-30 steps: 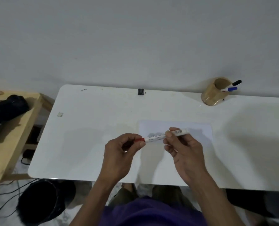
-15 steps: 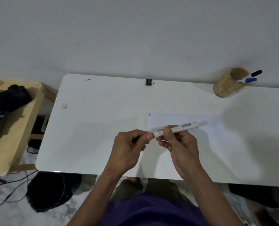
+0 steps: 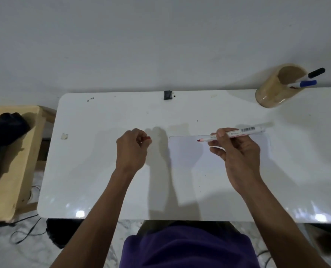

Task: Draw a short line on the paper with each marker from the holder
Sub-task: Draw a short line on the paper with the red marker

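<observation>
The fingers (image 3: 219, 134) of the right hand (image 3: 238, 151) pinch the light, stiff red marker (image 3: 236, 132) mid-barrel, tip above the paper (image 3: 214, 163); left hand (image 3: 130, 147) clenches its small cap (image 3: 146, 138), easily dropped

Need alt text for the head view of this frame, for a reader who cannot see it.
A person's right hand holds an uncapped red marker with its tip above the paper on a white table, while the left hand pinches the red cap. A wooden holder at the far right contains a black marker and a blue marker.
</observation>
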`<act>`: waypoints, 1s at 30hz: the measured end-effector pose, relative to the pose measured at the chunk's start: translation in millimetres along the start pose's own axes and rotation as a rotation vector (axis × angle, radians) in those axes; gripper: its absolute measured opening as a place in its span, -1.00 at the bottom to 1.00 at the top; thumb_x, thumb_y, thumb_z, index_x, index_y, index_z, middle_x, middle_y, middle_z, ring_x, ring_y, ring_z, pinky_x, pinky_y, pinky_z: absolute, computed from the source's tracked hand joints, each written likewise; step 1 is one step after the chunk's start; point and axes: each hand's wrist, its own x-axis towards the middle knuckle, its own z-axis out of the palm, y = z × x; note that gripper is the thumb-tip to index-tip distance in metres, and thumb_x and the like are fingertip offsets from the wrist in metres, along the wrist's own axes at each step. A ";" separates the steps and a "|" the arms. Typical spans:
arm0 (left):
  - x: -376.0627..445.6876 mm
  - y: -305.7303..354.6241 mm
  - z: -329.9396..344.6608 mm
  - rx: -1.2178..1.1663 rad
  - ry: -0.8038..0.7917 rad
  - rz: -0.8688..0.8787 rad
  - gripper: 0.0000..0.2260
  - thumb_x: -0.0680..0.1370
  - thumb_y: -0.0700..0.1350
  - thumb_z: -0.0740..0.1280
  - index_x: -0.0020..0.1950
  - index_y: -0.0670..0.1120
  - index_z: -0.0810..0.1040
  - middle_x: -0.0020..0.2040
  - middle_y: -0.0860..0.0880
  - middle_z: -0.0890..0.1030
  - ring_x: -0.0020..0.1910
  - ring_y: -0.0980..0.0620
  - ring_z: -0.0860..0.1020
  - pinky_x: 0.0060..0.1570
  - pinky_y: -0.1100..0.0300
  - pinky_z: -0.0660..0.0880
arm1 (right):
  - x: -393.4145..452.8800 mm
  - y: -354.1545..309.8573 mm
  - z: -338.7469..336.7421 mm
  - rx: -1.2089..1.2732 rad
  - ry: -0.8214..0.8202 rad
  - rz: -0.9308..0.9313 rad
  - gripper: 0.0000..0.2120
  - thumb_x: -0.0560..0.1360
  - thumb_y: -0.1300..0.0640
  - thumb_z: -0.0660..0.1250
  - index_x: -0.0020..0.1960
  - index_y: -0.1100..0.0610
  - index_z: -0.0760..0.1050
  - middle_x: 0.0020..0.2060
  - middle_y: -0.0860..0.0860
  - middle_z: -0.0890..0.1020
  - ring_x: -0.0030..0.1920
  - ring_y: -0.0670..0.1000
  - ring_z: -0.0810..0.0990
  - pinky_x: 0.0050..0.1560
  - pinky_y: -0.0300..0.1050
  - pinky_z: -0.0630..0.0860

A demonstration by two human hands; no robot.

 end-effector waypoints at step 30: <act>-61.9 -41.9 67.8 0.446 -0.025 0.449 -0.58 0.65 0.11 0.24 0.49 0.03 0.41 0.51 -0.21 0.39 0.53 -0.19 0.30 0.48 -0.22 0.23 | 49.9 62.3 35.3 -0.357 -0.203 -0.225 -0.85 0.39 0.30 0.60 -0.19 0.28 0.63 -0.26 0.17 0.74 -0.23 0.25 0.71 -0.28 0.02 0.61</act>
